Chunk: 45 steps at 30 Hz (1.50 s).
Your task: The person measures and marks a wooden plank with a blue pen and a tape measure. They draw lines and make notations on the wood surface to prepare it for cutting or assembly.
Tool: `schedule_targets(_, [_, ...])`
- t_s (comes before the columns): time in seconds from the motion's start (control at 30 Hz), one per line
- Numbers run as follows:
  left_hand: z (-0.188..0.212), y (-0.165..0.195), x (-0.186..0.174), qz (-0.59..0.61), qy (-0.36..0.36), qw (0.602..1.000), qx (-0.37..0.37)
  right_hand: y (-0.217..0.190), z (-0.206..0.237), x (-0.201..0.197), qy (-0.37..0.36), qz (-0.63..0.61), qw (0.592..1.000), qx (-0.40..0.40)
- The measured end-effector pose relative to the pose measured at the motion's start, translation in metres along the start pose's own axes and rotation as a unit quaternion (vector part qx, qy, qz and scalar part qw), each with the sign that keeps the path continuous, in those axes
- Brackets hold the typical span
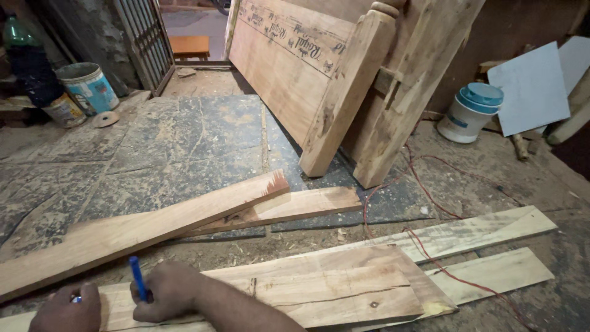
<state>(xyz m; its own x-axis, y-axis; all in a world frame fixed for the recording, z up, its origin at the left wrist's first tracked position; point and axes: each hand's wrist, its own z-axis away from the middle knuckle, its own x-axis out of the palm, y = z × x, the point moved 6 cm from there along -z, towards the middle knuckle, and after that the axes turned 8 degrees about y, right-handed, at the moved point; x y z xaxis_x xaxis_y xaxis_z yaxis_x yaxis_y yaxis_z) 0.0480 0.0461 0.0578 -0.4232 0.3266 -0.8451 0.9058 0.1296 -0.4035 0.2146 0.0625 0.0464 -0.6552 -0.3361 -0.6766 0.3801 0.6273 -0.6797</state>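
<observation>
Marking on near board (344,289) looks barely begun: no pencil or pen line visible on it, bare wood right of the hands. Right hand (169,292) is closed round a blue pen (137,278), tip down on that board. Left hand (64,310) rests fisted on the board's left end, a small object in it, too small to identify.

Count, near to far:
- boards on floor: about six, two crossed in the middle (141,227), long ones at right (479,230)
- red wire (430,184): one, running over the boards
- bed frame (332,80): one, leaning, far
- white tub (470,110): one, far right
- paint cans (89,86): two, far left
</observation>
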Motion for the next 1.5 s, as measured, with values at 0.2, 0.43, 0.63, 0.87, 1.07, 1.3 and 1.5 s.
schedule_targets(0.2, [0.001, -0.021, 0.021, 0.168, -0.069, 0.958, -0.221, 0.011, -0.003, -0.002, -0.006, -0.095, 0.995, 0.034])
schedule_targets(0.43, [0.017, -0.028, 0.045, 0.382, 0.050, 0.849, -0.361, 0.052, -0.023, 0.009, -0.016, -0.074, 0.991, 0.109])
schedule_targets(0.63, [0.015, -0.030, 0.047, 0.293, 0.029, 0.891, -0.346, 0.059, -0.026, 0.013, -0.015, -0.162, 0.980, 0.115])
schedule_targets(0.87, [0.015, -0.033, 0.045, 0.278, 0.006, 0.895, -0.348, 0.037, -0.026, 0.007, -0.035, -0.073, 0.989, 0.122])
schedule_targets(1.07, [0.016, -0.036, 0.041, 0.284, -0.052, 0.882, -0.371, 0.030, -0.026, 0.006, -0.041, -0.062, 0.992, 0.101])
schedule_targets(1.3, [0.016, -0.035, 0.032, 0.295, -0.078, 0.872, -0.383, 0.032, -0.026, 0.008, -0.052, -0.057, 0.988, 0.130])
schedule_targets(1.5, [0.015, -0.031, 0.031, 0.285, -0.049, 0.880, -0.376, 0.030, -0.023, 0.003, -0.037, -0.061, 0.991, 0.111])
